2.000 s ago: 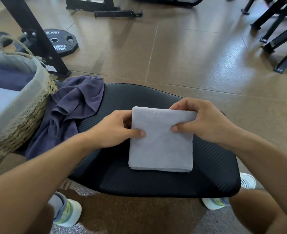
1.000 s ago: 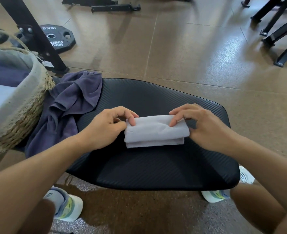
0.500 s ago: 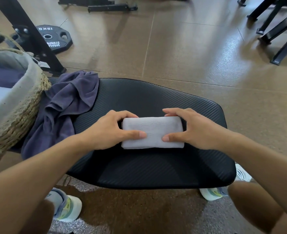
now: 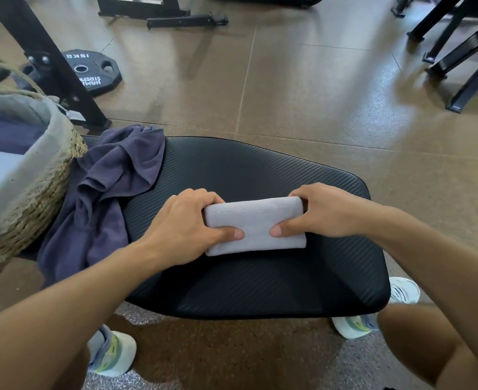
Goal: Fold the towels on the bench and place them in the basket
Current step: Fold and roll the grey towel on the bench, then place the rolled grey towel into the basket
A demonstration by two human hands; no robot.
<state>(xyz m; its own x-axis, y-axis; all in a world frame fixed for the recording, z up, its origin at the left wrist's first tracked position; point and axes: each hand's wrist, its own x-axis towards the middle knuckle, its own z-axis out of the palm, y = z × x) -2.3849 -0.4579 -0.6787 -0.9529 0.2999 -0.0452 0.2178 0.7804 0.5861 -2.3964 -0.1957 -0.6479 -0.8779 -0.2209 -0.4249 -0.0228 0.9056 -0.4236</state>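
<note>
A light grey towel [image 4: 256,225], folded into a small thick rectangle, lies in the middle of the black bench pad [image 4: 260,282]. My left hand [image 4: 187,223] grips its left end, thumb on top and fingers curled round the far edge. My right hand [image 4: 321,213] grips its right end the same way. A crumpled dark purple towel [image 4: 111,190] lies unfolded on the bench's left part and hangs over its edge. The woven basket [image 4: 39,192] with a grey liner stands at the far left, with folded purple and pale towels inside.
A black rack upright [image 4: 46,63] and a 15 kg weight plate [image 4: 91,73] are on the brown floor behind the basket. More black equipment legs [image 4: 457,57] stand at the far right. My shoes [image 4: 111,353] rest on the floor below the bench.
The grey towel went from a larger square to a folded-over narrow rectangle. Both hands then shifted from pressing on top to gripping its two ends.
</note>
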